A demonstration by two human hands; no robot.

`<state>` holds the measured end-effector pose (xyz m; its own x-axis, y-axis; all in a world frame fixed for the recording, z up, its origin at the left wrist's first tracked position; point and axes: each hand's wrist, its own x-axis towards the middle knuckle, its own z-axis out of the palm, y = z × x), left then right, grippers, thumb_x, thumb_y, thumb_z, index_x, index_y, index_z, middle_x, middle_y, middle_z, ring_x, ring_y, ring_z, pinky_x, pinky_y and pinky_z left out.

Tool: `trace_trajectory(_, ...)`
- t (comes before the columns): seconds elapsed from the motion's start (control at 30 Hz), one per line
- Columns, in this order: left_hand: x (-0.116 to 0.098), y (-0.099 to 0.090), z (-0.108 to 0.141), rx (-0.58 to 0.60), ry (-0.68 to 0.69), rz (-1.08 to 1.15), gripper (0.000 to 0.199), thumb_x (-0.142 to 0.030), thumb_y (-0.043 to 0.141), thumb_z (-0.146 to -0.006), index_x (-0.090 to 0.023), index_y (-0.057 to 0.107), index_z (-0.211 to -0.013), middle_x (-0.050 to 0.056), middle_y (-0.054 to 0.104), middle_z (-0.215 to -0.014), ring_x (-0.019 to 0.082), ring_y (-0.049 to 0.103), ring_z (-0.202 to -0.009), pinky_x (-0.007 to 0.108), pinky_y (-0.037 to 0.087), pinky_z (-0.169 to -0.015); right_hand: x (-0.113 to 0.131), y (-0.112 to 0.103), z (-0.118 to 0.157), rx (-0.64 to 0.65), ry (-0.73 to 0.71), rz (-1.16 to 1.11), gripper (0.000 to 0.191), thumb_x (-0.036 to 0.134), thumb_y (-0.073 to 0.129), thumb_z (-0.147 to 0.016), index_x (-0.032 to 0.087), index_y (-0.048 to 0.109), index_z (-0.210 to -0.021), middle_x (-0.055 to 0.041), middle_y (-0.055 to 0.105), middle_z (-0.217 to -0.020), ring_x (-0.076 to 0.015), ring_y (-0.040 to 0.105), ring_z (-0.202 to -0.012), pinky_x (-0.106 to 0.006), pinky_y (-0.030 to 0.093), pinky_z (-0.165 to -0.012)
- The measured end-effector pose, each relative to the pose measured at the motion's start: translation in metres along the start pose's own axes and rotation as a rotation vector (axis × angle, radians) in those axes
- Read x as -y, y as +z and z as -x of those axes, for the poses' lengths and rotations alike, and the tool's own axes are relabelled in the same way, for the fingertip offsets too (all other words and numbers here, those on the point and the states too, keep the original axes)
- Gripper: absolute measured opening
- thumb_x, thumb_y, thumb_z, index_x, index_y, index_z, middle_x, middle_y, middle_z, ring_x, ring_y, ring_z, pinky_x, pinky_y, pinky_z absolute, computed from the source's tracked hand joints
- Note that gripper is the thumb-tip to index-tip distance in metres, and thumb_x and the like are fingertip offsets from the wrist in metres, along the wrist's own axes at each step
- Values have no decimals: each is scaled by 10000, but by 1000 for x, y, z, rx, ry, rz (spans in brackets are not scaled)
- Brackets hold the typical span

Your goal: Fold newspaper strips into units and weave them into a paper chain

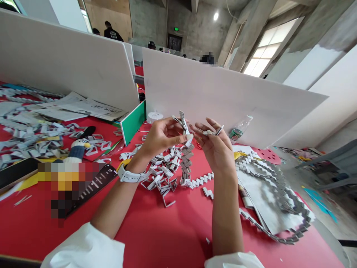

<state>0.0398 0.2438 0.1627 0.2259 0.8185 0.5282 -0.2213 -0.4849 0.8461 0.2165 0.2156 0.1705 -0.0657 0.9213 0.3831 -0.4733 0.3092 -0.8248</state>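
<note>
My left hand [167, 136], with a white watch on its wrist, pinches the upper end of a folded-paper zigzag chain [186, 160]. The chain hangs down to the red table [167, 238] and bends right along it. To the right, my right hand [216, 143] is raised palm up, with a small folded paper piece [209, 132] between thumb and fingers. A thin pointed item also shows at its fingertips, too small to identify. Loose folded paper strips [164, 171] lie in a pile beneath my left hand. A short chain piece [208, 192] rests near my right forearm.
A long paper chain [290, 238] curves over white sheets at the right. A plastic bottle [240, 128] stands by the white divider [223, 93]. At the left are more paper strips [50, 139], newspapers [92, 108], a toy [76, 149], a dark ruler [95, 186] and a phone [16, 171].
</note>
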Motion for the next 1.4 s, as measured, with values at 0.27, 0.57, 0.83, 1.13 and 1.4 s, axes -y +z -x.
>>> trace_trajectory(0.27, -7, 4, 3, 33, -31, -29, 405, -253, 821, -655, -145, 672, -1015, 38, 694, -870, 131, 661, -762, 210, 558, -651, 1, -3, 3, 40, -103, 109, 173, 283, 580, -898, 259, 543, -1065, -74, 645, -1292, -232, 566, -1260, -475, 456, -1052)
trace_trajectory(0.57, -14, 11, 6, 109, -68, -104, 369, -260, 833, -642, -153, 654, -947, 30, 696, -848, 126, 672, -746, 190, 562, -655, 2, -1, 5, -69, -196, 528, 314, 385, 524, -933, 301, 635, -1215, -45, 653, -1120, -167, 641, -951, -347, 532, -822)
trace_trajectory(0.83, -14, 11, 7, 127, -86, -107, 369, -258, 835, -640, -170, 651, -948, 11, 706, -826, 121, 683, -737, 176, 559, -643, 2, -1, 7, -173, -222, 617, 359, 319, 652, -838, 267, 650, -1192, 7, 601, -802, -108, 513, -628, -296, 482, -624)
trace_trajectory(1.13, -13, 13, 9, 179, -96, -156, 385, -278, 844, -636, -165, 665, -958, 21, 708, -809, 135, 674, -706, 204, 558, -608, 11, 23, 26, -269, -361, 537, 232, 158, 619, -800, 237, 716, -995, -26, 722, -965, -181, 678, -896, -356, 556, -826)
trace_trajectory(1.4, -13, 17, 12, 238, -151, -81, 418, -296, 863, -604, -145, 670, -942, 54, 715, -772, 175, 690, -683, 259, 589, -609, 10, 34, 33, -384, -536, 747, 135, 170, 663, -794, 280, 681, -872, -3, 709, -888, -204, 681, -883, -407, 569, -835)
